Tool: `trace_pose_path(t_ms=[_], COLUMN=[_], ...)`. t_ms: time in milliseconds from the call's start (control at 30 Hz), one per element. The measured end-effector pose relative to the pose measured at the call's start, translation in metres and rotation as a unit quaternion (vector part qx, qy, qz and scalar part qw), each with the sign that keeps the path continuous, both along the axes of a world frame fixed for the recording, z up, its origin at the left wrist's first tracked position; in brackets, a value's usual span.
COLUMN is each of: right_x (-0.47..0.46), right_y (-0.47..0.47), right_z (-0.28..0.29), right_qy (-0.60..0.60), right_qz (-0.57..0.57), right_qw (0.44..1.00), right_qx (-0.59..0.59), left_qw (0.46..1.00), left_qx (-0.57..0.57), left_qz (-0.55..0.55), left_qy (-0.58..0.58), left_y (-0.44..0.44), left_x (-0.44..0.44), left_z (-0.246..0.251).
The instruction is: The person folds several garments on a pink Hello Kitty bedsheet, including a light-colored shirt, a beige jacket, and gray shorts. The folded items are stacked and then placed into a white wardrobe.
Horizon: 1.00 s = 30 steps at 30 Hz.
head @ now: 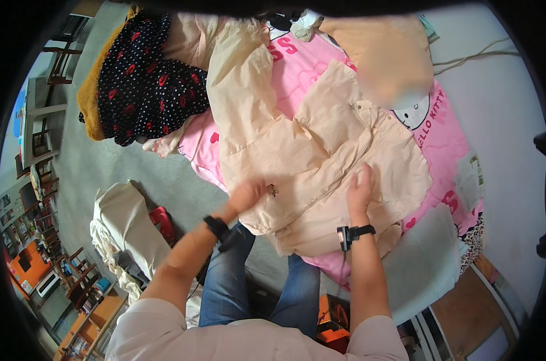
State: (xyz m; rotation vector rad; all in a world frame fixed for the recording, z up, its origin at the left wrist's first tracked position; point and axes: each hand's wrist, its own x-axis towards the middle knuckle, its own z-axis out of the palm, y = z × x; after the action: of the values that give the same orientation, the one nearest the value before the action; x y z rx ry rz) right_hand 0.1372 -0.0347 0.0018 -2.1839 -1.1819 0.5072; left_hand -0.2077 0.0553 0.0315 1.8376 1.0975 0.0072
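Observation:
A cream jacket (273, 149) lies spread and creased on a pink cartoon-print sheet (449, 131). One long sleeve (241, 72) stretches away towards the far edge, and a seam with metal snaps runs diagonally across the body. My left hand (248, 194), blurred by motion, is over the jacket's left side beside a small dark mark (272, 190); whether its fingers grip the fabric is unclear. Over the jacket's near right part is my right hand (362, 185), thumb and fingers apart, nothing visible in it. Both wrists wear black straps.
Dark polka-dot fabric (151, 85) and mustard cloth (90, 113) are heaped at the far left. A pale blue sheet (426, 261) lies at the near right, by a white wall (503, 135). White fabric (124, 225) and a red shoe (162, 223) are at left. A far-right patch is blurred.

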Motion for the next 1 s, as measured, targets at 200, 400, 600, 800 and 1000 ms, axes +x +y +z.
trace_pose_path(t_ms=[200, 400, 600, 800, 1000], right_x=[-0.020, 0.042, 0.064, 0.049, -0.016], right_y=[0.073, 0.083, 0.071, 0.014, -0.085], right_z=[0.004, -0.036, -0.009, -0.014, 0.044], right_qy=[-0.092, -0.196, 0.426, 0.507, 0.517], right_qz=[0.200, 0.086, -0.198, -0.280, -0.318], right_qw=[0.974, 0.973, 0.876, 0.783, 0.786], right_qx=[0.053, -0.090, 0.110, 0.226, 0.116], left_qw=[0.884, 0.886, 0.887, 0.838, 0.888], left_qx=[0.203, -0.078, -0.136, -0.165, 0.226], left_qz=[0.396, 0.439, 0.429, 0.375, -0.375], left_qy=[-0.141, -0.127, -0.107, -0.361, -0.142], left_y=[0.226, 0.303, 0.318, 0.275, 0.090], left_x=[-0.066, -0.019, -0.035, 0.022, 0.064], left_z=[-0.045, -0.052, -0.026, 0.044, 0.048])
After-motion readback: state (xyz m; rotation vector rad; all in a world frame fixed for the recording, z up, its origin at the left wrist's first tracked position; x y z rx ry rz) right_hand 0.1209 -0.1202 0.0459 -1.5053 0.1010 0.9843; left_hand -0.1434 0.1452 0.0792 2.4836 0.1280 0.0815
